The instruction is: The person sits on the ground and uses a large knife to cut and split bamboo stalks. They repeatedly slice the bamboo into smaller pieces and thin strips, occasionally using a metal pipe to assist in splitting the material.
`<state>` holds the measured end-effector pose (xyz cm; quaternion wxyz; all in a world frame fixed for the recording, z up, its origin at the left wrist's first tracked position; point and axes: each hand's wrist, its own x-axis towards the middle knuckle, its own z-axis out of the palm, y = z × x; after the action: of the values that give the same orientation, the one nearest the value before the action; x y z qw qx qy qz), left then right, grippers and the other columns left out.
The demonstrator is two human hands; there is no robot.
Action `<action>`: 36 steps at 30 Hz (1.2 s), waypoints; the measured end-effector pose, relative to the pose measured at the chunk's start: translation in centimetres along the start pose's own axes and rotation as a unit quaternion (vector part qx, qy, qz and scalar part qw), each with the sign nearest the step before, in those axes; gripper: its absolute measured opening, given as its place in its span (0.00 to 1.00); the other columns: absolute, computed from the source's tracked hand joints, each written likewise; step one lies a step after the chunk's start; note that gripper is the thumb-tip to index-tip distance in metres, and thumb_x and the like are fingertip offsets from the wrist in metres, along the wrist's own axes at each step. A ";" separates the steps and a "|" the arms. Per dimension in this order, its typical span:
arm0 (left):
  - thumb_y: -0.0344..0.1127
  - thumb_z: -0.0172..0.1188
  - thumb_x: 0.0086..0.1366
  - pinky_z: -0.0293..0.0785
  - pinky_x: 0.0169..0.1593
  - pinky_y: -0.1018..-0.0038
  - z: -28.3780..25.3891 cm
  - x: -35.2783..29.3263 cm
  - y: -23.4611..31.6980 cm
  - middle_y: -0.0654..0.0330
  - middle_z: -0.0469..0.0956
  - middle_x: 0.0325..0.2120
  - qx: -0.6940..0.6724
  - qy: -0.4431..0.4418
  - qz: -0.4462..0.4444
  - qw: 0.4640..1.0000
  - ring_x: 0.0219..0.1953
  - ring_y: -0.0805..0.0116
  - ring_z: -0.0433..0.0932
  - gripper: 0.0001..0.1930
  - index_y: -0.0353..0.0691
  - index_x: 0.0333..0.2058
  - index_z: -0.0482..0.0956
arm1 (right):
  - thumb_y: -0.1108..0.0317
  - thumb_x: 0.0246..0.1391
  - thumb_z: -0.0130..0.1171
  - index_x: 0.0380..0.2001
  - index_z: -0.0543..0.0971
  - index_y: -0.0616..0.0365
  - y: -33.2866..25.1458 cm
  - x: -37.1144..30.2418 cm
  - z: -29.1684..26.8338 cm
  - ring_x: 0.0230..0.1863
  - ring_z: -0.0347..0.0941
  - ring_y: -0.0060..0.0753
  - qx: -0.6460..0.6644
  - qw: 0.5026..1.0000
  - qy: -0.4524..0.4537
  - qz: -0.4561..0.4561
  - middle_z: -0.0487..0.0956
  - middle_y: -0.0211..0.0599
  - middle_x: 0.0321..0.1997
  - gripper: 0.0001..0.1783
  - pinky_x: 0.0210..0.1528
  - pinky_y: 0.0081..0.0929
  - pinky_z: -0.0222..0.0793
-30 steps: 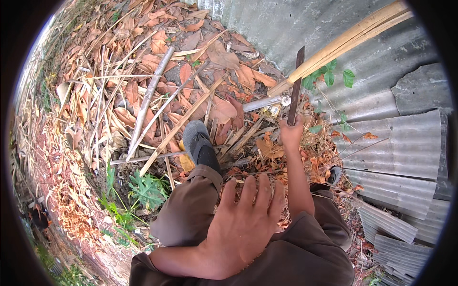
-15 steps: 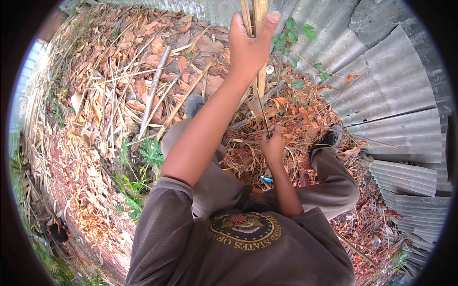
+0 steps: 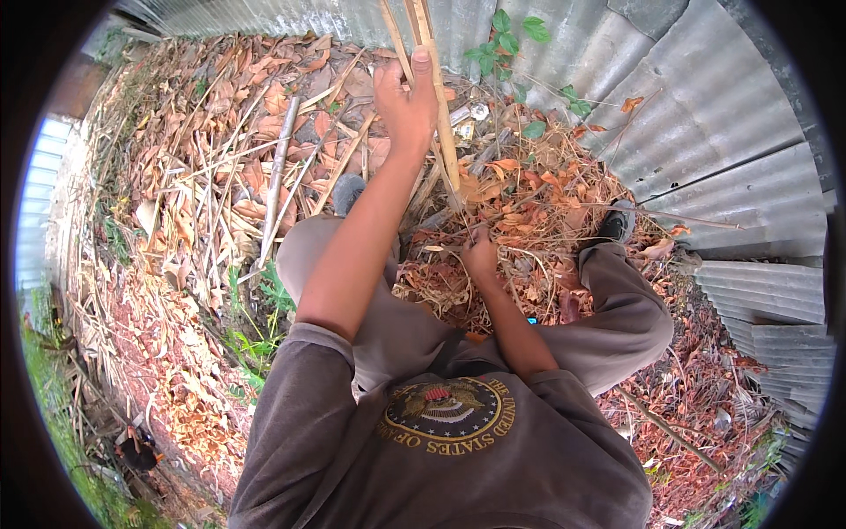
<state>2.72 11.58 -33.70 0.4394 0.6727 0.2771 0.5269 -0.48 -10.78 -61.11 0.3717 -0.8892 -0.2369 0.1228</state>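
Observation:
My left hand is stretched far out, its fingers wrapped around split bamboo strips with the thumb lying along them. The pale strips run from the top of the view down to the ground litter between my legs, and a gap parts them above the hand. Lower and to the right, my right hand is closed around a thin, dark, blade-like tool. This tool points toward the lower end of the strips; its handle is hidden in my fist, and whether it touches the bamboo I cannot tell.
Dry leaves and loose sticks cover the ground. Corrugated metal sheets stand along the back and right. A green vine grows by them. A small blue object lies beside my right thigh.
In the picture, the left hand and bamboo have shifted left and slightly down. My right hand is a little further left, and less of the dark tool shows.

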 end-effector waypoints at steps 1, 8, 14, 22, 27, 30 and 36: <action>0.57 0.54 0.67 0.70 0.34 0.73 -0.4 0.0 -0.5 0.57 0.76 0.26 0.047 -0.003 0.021 0.999 0.28 0.72 0.73 0.27 0.33 0.29 0.77 | 0.70 0.51 0.57 0.36 0.68 0.57 0.1 -0.1 0.3 0.27 0.75 0.59 -0.006 0.999 -0.026 0.029 0.76 0.51 0.23 0.11 0.30 0.51 0.69; 0.49 0.56 0.69 0.69 0.35 0.77 -2.8 0.0 -0.4 0.63 0.75 0.28 -0.086 0.001 -0.091 0.992 0.30 0.77 0.71 0.19 0.34 0.41 0.74 | 0.67 0.50 0.59 0.41 0.67 0.56 3.0 -1.7 2.1 0.32 0.77 0.57 -0.026 0.979 -0.163 0.116 0.78 0.51 0.27 0.16 0.34 0.48 0.72; 0.44 0.67 0.61 0.68 0.29 0.79 -0.5 -2.3 0.9 0.66 0.75 0.21 -0.084 -0.094 -0.014 0.992 0.24 0.80 0.70 0.17 0.35 0.32 0.76 | 0.62 0.49 0.64 0.51 0.65 0.66 5.0 -2.8 1.8 0.40 0.75 0.49 -0.015 0.992 -0.118 0.037 0.74 0.53 0.40 0.30 0.41 0.40 0.72; 0.46 0.68 0.59 0.72 0.30 0.79 -1.8 -4.6 5.2 0.62 0.80 0.23 -0.041 -0.235 -0.027 0.971 0.25 0.80 0.75 0.18 0.34 0.34 0.81 | 0.59 0.50 0.68 0.57 0.64 0.62 -19.8 6.4 -23.4 0.56 0.68 0.40 0.366 0.899 0.015 -0.240 0.72 0.47 0.52 0.36 0.60 0.39 0.64; 0.46 0.66 0.61 0.73 0.33 0.77 -3.6 -4.6 6.4 0.62 0.81 0.25 -0.013 -0.288 -0.008 0.957 0.27 0.77 0.77 0.18 0.34 0.36 0.82 | 0.63 0.54 0.63 0.38 0.75 0.60 -27.8 11.2 -27.2 0.35 0.69 0.25 0.299 0.885 -0.084 -0.346 0.74 0.34 0.32 0.14 0.39 0.27 0.69; 0.57 0.58 0.64 0.75 0.35 0.74 -2.8 -4.4 6.7 0.61 0.76 0.24 -0.195 -0.145 0.009 0.970 0.27 0.74 0.76 0.27 0.31 0.35 0.81 | 0.65 0.56 0.62 0.33 0.75 0.59 -29.2 10.7 -26.3 0.30 0.67 0.17 0.264 0.910 -0.067 -0.314 0.74 0.27 0.27 0.09 0.33 0.21 0.67; 0.40 0.61 0.65 0.70 0.32 0.82 -2.4 -1.1 12.4 0.61 0.79 0.29 -0.199 -0.146 -0.074 0.966 0.30 0.80 0.75 0.13 0.33 0.35 0.76 | 0.68 0.56 0.58 0.32 0.73 0.61 -29.5 10.9 -23.2 0.30 0.68 0.17 0.311 0.891 -0.043 -0.328 0.74 0.27 0.28 0.07 0.33 0.20 0.66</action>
<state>-0.98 5.69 -23.09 0.6375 0.6194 0.1485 0.4334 8.32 -1.12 -24.27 0.6376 -0.5941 -0.4802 0.0992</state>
